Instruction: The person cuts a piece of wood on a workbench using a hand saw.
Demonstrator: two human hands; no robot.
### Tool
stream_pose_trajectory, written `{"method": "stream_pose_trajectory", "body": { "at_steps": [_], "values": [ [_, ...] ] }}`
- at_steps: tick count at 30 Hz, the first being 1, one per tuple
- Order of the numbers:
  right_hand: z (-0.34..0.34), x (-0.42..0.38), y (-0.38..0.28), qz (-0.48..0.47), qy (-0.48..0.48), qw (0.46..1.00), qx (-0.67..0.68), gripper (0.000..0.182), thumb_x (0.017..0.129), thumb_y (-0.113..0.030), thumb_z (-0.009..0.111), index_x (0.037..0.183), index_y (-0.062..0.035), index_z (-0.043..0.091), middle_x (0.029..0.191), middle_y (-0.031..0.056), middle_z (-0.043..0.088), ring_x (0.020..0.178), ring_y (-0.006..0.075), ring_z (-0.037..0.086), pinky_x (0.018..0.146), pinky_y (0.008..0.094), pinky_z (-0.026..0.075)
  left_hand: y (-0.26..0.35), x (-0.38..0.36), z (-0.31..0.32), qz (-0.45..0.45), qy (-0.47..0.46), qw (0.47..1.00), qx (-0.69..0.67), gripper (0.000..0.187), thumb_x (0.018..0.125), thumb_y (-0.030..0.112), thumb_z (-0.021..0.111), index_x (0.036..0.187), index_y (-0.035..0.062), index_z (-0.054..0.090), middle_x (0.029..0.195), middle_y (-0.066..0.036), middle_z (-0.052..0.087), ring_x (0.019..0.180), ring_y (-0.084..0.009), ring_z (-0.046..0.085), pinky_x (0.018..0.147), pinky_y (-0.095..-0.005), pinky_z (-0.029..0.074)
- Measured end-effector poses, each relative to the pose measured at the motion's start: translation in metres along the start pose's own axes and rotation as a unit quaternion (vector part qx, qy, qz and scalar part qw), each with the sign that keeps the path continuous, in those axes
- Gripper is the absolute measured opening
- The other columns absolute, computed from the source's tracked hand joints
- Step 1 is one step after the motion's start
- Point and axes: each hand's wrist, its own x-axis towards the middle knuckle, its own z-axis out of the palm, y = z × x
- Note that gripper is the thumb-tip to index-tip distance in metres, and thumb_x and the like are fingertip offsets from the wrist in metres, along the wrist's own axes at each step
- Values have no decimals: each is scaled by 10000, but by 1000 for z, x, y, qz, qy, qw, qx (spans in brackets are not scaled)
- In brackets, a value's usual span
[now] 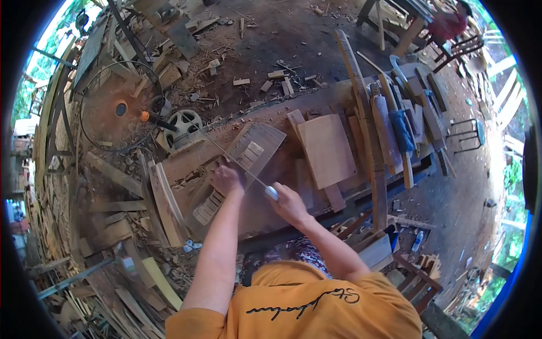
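Note:
My right hand [292,207] is wrapped round the white handle [272,192] of a long thin rod [248,171]. The rod slants up and left across the bench, passing just beyond my left hand [227,178]. That left hand is low over the work, its fingers bent and pressed down, and what lies under them is hidden. Past its fingertips, a row of small pale wood blocks [252,153] lies on a flat board [270,141]. More small wood blocks [208,209] lie in a row on the near side of the same hand.
A round fan [121,108] stands left, beside a grey spoked wheel [185,125]. Wide wooden panels [327,150] lie right of my hands, near a long beam [364,124] and stacked planks [389,130]. Wood scraps [276,79] litter the floor. A person in red [449,25] is far right.

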Motion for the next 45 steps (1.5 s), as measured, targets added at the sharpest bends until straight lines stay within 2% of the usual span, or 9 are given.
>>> {"method": "stream_pose_trajectory", "body": {
  "at_steps": [4,6,10,12,15,26,33,40,45],
  "values": [
    [-46,-85,45,23,-18,1000,-12,152,895,-186,675,961,-81,588,847,182,612,819,400,636,691,474,518,23,-13,-27,43,61,994,78,289,964,282,460,1104,129,662,1041,-123,697,1042,-344,607,863,-481,466],
    [-52,-95,49,27,-32,999,-35,167,899,-207,674,970,-84,586,851,186,616,819,402,638,692,476,520,6,-8,-2,22,65,992,102,427,971,357,368,1220,140,637,1276,-112,613,1113,-366,569,947,-465,425],
    [-3,-11,11,10,4,1000,-21,191,907,-225,657,1027,-95,584,847,186,610,789,412,623,688,491,506,8,1,-9,21,-10,999,49,462,978,383,335,1229,142,639,1260,-111,629,1138,-349,560,955,-436,420],
    [-2,3,10,4,-10,1000,-20,196,898,-208,663,1026,-86,578,846,189,601,797,415,616,696,493,502,-12,16,26,-7,41,995,92,327,968,270,429,1109,115,679,1060,-149,693,1097,-335,595,882,-501,462],
    [0,-11,10,-7,-15,1000,15,205,880,-169,672,1014,-61,560,848,197,585,816,423,604,712,490,496,-9,6,10,106,88,990,39,400,958,332,424,1189,114,667,1228,-107,654,1125,-346,567,958,-442,426],
    [11,-21,-4,48,-22,999,-10,255,816,-54,648,1016,-41,492,903,218,581,861,437,609,727,505,498,2,-5,-9,80,57,993,70,409,942,394,486,1197,130,666,1225,-130,647,1156,-379,561,992,-495,417],
    [-38,-119,19,92,-33,995,-20,233,811,-75,659,1023,-74,563,902,170,587,849,407,618,721,487,509,11,-16,-22,92,65,990,81,381,961,331,428,1132,93,672,1172,-136,664,1130,-365,569,945,-490,442],
    [13,-23,-2,50,16,999,-7,180,851,-120,610,1004,-65,533,897,205,601,824,438,619,718,511,508,6,2,-12,106,83,990,49,352,949,297,450,1079,65,680,1108,-161,678,1018,-385,608,856,-483,475],
    [-27,-126,33,78,4,997,-8,196,845,-107,684,1009,-79,581,882,169,618,822,401,633,689,473,516,18,-6,-20,97,103,988,63,344,950,314,474,1073,65,678,1095,-162,680,1020,-390,608,850,-483,477]
  ]
}}
